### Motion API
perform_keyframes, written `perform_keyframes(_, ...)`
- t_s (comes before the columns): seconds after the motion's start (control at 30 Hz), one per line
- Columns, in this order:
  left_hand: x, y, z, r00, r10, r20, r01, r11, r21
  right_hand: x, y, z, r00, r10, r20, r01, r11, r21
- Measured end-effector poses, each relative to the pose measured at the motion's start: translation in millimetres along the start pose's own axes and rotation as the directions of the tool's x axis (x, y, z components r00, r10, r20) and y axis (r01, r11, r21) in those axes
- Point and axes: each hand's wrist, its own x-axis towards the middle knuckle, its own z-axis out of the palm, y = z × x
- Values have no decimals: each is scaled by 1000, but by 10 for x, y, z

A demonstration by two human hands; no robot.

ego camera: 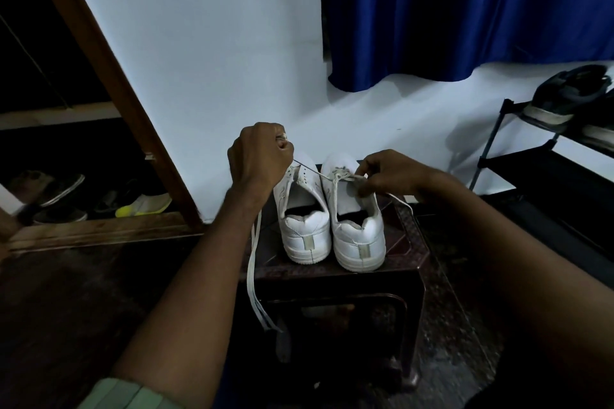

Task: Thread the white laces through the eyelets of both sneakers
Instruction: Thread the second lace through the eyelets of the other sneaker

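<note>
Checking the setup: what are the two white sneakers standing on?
Both white sneakers stand on a dark stool. The part of its top beneath them is hidden.

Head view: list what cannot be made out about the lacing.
- Right sneaker eyelets: hidden by the right hand; how many are laced is unclear.
- Left sneaker eyelets: too small and dim to count.
- Lace end in the left hand: covered by curled fingers.
- Hanging lace tails: dim and blurred near the stool edge; tips unclear.
</note>
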Motion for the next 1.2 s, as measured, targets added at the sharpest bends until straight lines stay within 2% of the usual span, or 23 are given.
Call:
perform_keyframes(0.2, -2, -106, 93, 997, -21, 71, 14, 995, 102, -103, -38, -109, 997, 45, 65, -56, 981, 184)
perform_keyframes(0.27, 3, -128, 139, 992, -12, 125, -8, 987, 158, -121, -65, -168, 997, 67, -25, -60, 976, 208)
perform_keyframes(0.37, -35, -170, 220, 982, -29, 188, -15, 973, 230, -142, -113, -274, 984, 35, -173, 28, 937, 348)
perform_keyframes(0.43, -63, -158, 262, 983, -11, 183, -15, 990, 139, -162, -166, -346, 975, -8, -224, 121, 860, 496)
perform_keyframes(0.5, -66, -72, 264, 985, 69, 160, -54, 994, -98, -180, -233, -390, 967, -49, -249, 199, 755, 625)
perform_keyframes(0.57, -65, 120, 225, 967, 148, 208, -50, 908, -416, -191, -307, -390, 959, -109, -260, 261, 694, 670)
perform_keyframes(0.63, -108, 378, 168, 905, 225, 361, 77, 748, -659, -203, -375, -359, 954, -175, -244, 295, 691, 660)
perform_keyframes(0.73, -188, 611, 140, 825, 293, 482, 256, 567, -783, -242, -459, -315, 958, -236, -161, 284, 715, 639)
perform_keyframes(0.8, -202, 642, 143, 830, 272, 487, 296, 525, -798, -267, -493, -317, 963, -235, -136, 267, 726, 634)
perform_keyframes(0.83, -194, 635, 140, 849, 225, 478, 314, 513, -799, -274, -500, -332, 966, -217, -143, 258, 725, 639)
perform_keyframes(0.9, -132, 577, 144, 888, 42, 459, 398, 431, -810, -272, -482, -384, 972, -161, -168, 233, 707, 667)
perform_keyframes(0.97, -47, 451, 183, 866, -175, 469, 500, 339, -797, -243, -430, -430, 980, -113, -164, 199, 643, 740)
perform_keyframes(1.0, -18, 376, 212, 849, -243, 469, 528, 374, -763, -227, -402, -441, 983, -101, -150, 181, 575, 798)
perform_keyframes(1.07, -35, 256, 268, 846, -285, 452, 522, 620, -586, -180, -370, -436, 987, -103, -122, 151, 352, 924)
perform_keyframes(1.1, -76, 242, 275, 864, -272, 425, 470, 738, -483, -150, -369, -421, 987, -104, -120, 141, 222, 965)
perform_keyframes(1.17, -142, 305, 267, 938, -134, 321, 279, 842, -461, -70, -390, -364, 989, -61, -138, 140, 21, 990)
perform_keyframes(1.2, -157, 359, 247, 957, -18, 289, 174, 833, -525, -32, -408, -320, 988, -19, -153, 152, -48, 987)
